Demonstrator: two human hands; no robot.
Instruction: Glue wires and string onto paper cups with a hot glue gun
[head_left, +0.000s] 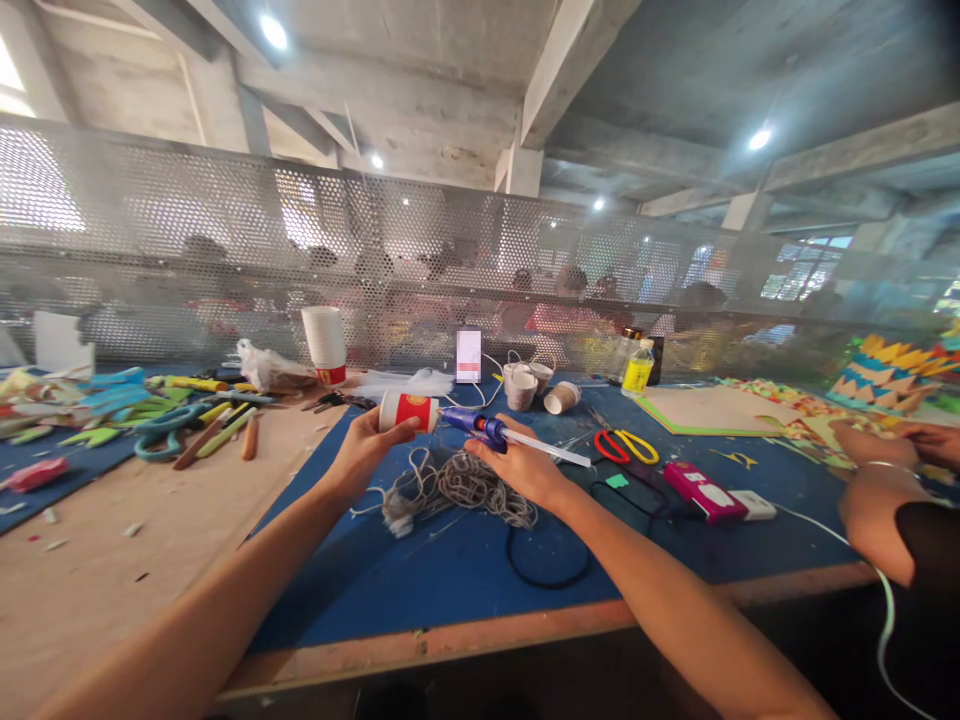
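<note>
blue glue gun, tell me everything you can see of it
The glue gun has a blue, plastic-looking body with a narrow nozzle at the front. A long, translucent whitish stick juts from its back, sloping down to the right of the picture. It is held above the table, near tangled string, in the grip of the right hand, which hides much of its handle. The nozzle points at the red-and-white cup; whether they touch is hard to tell.

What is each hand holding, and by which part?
The left hand holds a red-and-white paper cup by its side wall; the right hand holds a blue glue gun by its handle.
</note>
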